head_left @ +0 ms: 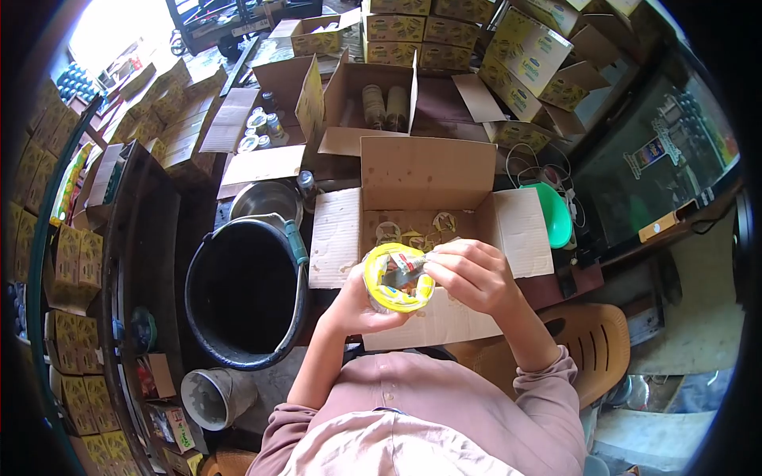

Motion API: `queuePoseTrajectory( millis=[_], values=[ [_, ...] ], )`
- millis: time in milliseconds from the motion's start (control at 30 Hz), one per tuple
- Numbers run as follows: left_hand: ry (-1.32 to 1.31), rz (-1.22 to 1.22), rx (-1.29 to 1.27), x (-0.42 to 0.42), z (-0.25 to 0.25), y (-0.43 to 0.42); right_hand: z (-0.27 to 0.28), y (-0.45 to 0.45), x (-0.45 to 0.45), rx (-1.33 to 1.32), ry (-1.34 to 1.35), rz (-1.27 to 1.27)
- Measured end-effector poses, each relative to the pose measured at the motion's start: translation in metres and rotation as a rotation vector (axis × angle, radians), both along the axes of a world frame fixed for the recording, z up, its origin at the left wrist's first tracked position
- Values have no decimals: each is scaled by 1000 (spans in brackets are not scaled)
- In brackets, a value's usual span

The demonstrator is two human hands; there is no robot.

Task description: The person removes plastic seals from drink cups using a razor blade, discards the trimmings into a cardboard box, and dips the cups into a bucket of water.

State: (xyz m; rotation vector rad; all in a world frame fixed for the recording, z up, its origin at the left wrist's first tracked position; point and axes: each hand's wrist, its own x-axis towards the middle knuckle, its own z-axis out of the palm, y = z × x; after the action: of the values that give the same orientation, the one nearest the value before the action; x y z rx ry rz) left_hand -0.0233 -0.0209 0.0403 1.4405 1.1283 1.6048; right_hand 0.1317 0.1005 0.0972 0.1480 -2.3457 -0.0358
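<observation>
Holding a round container (378,298), left hand (354,308) has fingers curled round its side. Bright yellow rim, crinkled yellow-white lining, red-and-white printed piece in the mouth. Mouth faces up toward the camera, long axis unclear. It's above the near edge of the open carton (429,176). Right hand (476,276) fingers pinched nearly closed at the rim; can't tell what they grip.
</observation>
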Motion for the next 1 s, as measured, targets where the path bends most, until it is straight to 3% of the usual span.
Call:
queuePoseTrajectory(
  millis=[233, 333, 467, 700, 800, 1000],
  values=[
    [72, -2, 73, -7, -25, -4, -2, -13, -2, 24, 52, -112],
    [294, 79, 139, -10, -23, -5, 0, -17, 1, 52, 35, -145],
    [200, 192, 103, -4, -23, -6, 4, -15, 7, 113, -12, -168],
    [400, 402, 177, 9, -15, 2, 2, 2, 12, 101, -102, -122],
    [384, 421, 41, 17, -2, 3, -1, 8, 11, 105, -108, -89],
    [373, 409, 2, 21, -11, 4, -6, 14, 13, 79, -91, -22]
  ],
)
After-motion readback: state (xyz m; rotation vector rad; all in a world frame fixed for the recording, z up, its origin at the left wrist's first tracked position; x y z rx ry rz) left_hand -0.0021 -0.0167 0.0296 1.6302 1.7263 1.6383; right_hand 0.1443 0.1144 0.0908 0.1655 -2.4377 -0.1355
